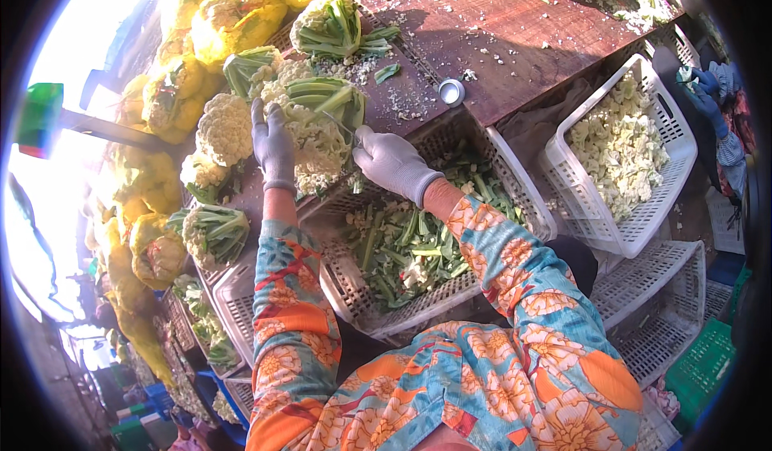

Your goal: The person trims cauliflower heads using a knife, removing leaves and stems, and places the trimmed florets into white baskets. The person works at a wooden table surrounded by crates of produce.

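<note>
My left hand (pixel 274 149), in a pale grey knit glove, lies against the left side of a cauliflower head (pixel 316 143) with its fingers pointing away from me. Its thumb is hidden. My right hand (pixel 392 162), gloved alike, is closed around a knife (pixel 341 124) at the head's right side. The thin blade reaches over the green leaf stalks, and the handle is mostly covered by my fingers. Left of my left hand sits a bare cream-coloured cauliflower (pixel 225 129). Another leafy cauliflower (pixel 329 27) stands farther back on the brown tabletop (pixel 482 22).
Below my hands, a plastic crate (pixel 525 191) holds leaf trimmings. A white crate (pixel 645 243) of cut florets stands at right, near a person's blue-gloved hands (pixel 705 92). Yellow net bags of cauliflower (pixel 238 19) line the left. A small metal cup (pixel 451 92) sits at the table edge.
</note>
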`<state>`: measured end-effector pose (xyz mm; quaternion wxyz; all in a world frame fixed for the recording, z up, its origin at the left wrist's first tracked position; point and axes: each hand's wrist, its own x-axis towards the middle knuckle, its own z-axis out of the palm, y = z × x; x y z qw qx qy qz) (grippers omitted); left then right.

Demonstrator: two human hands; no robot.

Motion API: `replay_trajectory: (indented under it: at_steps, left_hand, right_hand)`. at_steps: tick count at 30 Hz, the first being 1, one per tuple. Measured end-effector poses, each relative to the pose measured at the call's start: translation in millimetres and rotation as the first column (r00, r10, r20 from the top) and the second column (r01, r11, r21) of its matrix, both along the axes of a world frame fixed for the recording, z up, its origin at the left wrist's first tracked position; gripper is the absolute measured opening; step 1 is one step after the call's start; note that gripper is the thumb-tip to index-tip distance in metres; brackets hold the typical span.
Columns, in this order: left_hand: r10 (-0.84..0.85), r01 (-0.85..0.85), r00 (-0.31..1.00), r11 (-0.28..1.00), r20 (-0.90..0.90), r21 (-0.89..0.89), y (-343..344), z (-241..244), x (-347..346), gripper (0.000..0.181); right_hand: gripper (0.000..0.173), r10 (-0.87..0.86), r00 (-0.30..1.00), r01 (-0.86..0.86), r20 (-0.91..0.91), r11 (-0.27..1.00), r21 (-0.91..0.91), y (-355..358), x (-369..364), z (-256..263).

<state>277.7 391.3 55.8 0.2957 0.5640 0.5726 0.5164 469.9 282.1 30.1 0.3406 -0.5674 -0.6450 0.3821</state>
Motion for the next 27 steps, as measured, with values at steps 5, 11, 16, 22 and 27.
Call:
replay_trajectory:
  at_steps: [5,11,16,22,27]
  left_hand:
    - [-0.012,0.006,0.993,0.999,0.115,0.049,-12.3,-4.0,-5.7,0.051]
    - [0.052,0.010,0.982,0.945,-0.180,0.327,-43.8,-30.6,3.8,0.052]
    - [0.257,-0.096,0.847,0.935,-0.465,0.341,-74.5,-23.5,54.4,0.058]
    - [0.217,-0.035,0.835,0.938,-0.505,0.345,-68.2,-32.8,53.7,0.053]
    - [0.183,0.001,0.818,0.948,-0.546,0.319,-63.2,-16.8,56.1,0.049]
  right_hand:
    - [0.034,-0.031,0.994,0.025,-0.109,0.998,-0.057,8.2,16.9,9.9]
    - [0.026,0.083,0.989,-0.118,-0.121,0.939,-0.322,62.7,11.4,69.1]
    - [0.037,0.271,0.961,-0.268,-0.058,0.860,-0.435,98.9,12.0,63.3]
    - [0.030,0.007,0.966,-0.137,-0.260,0.863,-0.486,57.6,20.1,22.7]
    - [0.033,-0.094,0.952,-0.046,-0.292,0.898,-0.438,-1.1,-0.2,-21.6]
